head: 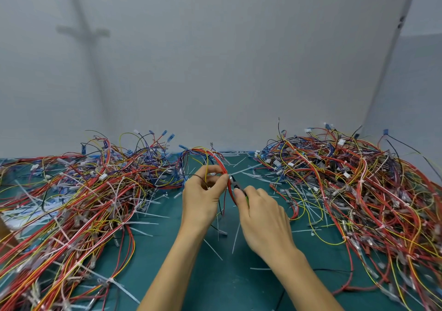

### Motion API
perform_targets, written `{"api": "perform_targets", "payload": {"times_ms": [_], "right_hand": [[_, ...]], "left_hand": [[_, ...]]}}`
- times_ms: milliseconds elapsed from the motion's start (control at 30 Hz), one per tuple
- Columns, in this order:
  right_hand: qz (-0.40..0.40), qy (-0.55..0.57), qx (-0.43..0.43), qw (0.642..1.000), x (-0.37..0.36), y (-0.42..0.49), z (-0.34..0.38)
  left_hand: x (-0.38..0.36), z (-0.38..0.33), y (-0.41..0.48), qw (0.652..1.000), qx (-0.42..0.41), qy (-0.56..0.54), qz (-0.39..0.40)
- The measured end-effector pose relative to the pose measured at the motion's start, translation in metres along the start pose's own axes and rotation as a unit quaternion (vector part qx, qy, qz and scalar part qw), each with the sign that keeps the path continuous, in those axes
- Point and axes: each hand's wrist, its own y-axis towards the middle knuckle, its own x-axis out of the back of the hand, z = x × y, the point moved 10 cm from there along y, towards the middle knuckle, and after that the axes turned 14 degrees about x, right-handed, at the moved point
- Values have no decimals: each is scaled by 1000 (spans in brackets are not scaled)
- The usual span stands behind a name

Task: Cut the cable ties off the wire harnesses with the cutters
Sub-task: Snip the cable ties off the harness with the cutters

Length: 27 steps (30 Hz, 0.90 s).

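My left hand (203, 196) pinches a wire harness (210, 157) of red, yellow and blue wires, lifted above the green mat (215, 274). The bundle arcs up behind my fingers and hangs down between both hands. My right hand (263, 219) grips small cutters (235, 183) with green handles. Their metal jaws sit right against the red wires beside my left thumb. Whether a cable tie lies between the jaws is too small to tell.
A big heap of tied harnesses (71, 198) covers the left side of the mat. Another heap (358, 186) fills the right. Loose cut white cable ties (236, 236) lie scattered in the middle. A grey wall (215, 71) stands close behind.
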Motion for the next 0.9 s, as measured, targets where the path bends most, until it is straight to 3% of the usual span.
{"api": "perform_targets", "payload": {"times_ms": [567, 800, 900], "right_hand": [[-21, 59, -15, 998, 1, 3, -4], [-148, 131, -60, 978, 25, 0, -21], [-99, 141, -88, 981, 18, 4, -33]], "left_hand": [[-1, 8, 4, 999, 27, -21, 6], [9, 9, 4, 993, 60, -104, -12], [15, 9, 3, 989, 63, -125, -35]]}}
